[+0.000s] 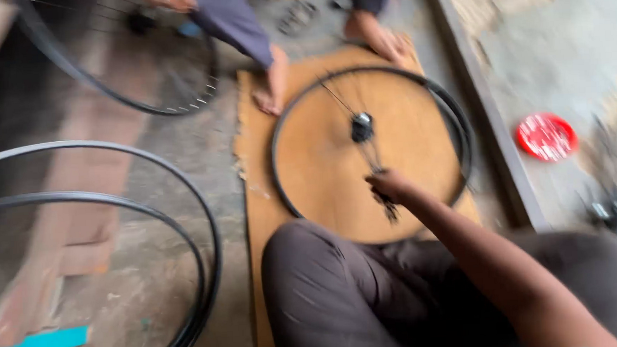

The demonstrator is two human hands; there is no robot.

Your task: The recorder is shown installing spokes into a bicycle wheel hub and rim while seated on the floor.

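You are in a bicycle wheel workshop, working on the floor: a spoked rim [370, 145] lies on a cardboard sheet [322, 166], bare rims [114, 226] stand left, concrete floor [174, 166] beneath.

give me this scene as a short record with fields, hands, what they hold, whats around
right hand: reaching over the wheel rim, pinching a bunch of thin dark spokes
left hand: not in view
wheel rim: black, lying flat on a tan mat
hub: at the rim's middle, a few spokes attached
other person: bare feet at the mat's far edge
left side: two more black rims
right side: red round lid
image: blurred
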